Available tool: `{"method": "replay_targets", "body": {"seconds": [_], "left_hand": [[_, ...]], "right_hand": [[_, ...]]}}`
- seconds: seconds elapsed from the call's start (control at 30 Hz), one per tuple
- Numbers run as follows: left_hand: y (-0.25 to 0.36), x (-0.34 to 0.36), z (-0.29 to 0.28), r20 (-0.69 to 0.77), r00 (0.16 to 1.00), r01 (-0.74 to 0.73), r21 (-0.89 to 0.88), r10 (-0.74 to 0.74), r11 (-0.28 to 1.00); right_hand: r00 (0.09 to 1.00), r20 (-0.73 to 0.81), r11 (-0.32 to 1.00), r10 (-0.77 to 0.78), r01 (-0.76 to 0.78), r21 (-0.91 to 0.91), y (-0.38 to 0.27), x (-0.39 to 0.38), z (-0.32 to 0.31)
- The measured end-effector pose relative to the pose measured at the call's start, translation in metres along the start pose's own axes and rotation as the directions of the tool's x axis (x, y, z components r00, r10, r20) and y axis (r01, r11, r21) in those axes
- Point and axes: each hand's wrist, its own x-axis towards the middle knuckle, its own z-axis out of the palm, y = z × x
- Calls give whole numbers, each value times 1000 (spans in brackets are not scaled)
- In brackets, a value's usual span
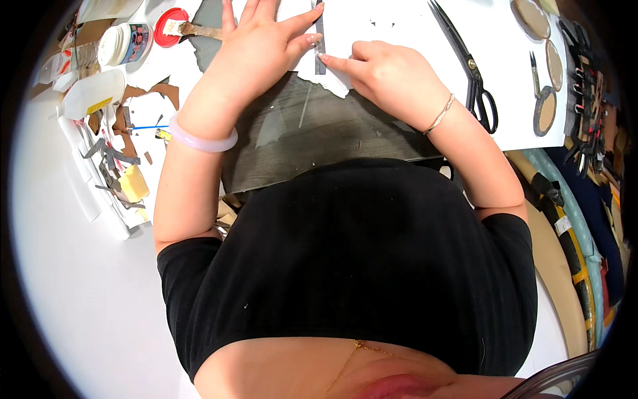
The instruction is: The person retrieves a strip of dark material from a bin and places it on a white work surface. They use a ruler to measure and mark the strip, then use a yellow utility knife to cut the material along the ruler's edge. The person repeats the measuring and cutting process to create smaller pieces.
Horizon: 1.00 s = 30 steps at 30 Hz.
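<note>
A narrow dark grey strip (320, 67) lies on white paper (335, 84) with a torn near edge. My left hand (260, 43) rests over the strip's left side, fingers spread, with the thumb and a finger touching it. From the right, my right hand (395, 73) reaches in with one finger stretched onto the strip near its lower end. The other fingers of that hand are curled and partly hidden, with nothing seen in them. Black-handled scissors (473, 73) lie to the right of my right hand, blades pointing away.
At the left stand an open white jar (123, 45), a red lid (171, 26) with a brush (199, 30) across it, and a yellow sponge-like block (134, 184) among scraps. Oval tan pieces (545, 113) and dark clips (585, 100) lie right. Fabric rolls (565, 226) stand below.
</note>
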Motion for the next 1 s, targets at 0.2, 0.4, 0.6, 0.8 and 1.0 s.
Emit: {"method": "replay_targets", "body": {"seconds": [0.2,0.4,0.6,0.8,1.0], "left_hand": [[8,3,2,-37,999,27,-3,-27,1000],[12,4,-4,-49,999,4,11,-4,1000],[7,-9,11,-66,996,61,16,-60,998],[10,-8,9,-76,993,76,-117,-85,990],[11,-18,15,-72,987,142,-55,-146,988]], "right_hand": [[1000,-2,999,-24,24,21,-4,-7,1],[997,56,999,-44,43,20,-7,-8,-4],[957,273,989,-95,61,131,-8,6,-24],[965,-228,976,-127,163,145,5,89,-94],[781,-558,960,-280,245,-139,-4,273,-87]]}}
